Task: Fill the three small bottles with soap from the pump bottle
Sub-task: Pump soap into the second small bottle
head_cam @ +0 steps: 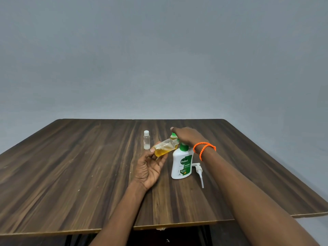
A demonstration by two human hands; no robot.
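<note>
Although both forearms reach in from the near edge of the counter, the work sits around the middle of it. Nearest lies the pump head, unscrewed and flat on the wood just right of the pump bottle, its tube pointing back toward the person. The pump bottle stands upright with its green neck uncapped. Just left of it the left hand is turned palm up, and its fingers curl round the base of a small bottle part full of yellow soap. That bottle is tilted well over, its long axis running from the palm up and to the right, so the open mouth points toward the right hand and sits close beside the pump bottle's neck. The right hand, with orange bands at the wrist, reaches over the pump bottle's neck, knuckles up; its fingertips are hidden behind the hand, so I cannot tell whether they pinch anything, though they lie at a green-capped bottle holding yellow soap, just beyond. I judge the right hand nearer to any cap for the tilted bottle, whose mouth already faces it. Farther back and to the left, apart from both hands, a clear bottle with a white cap stands upright and looks empty, so by my reading one is filled, one half done, one untouched.
</note>
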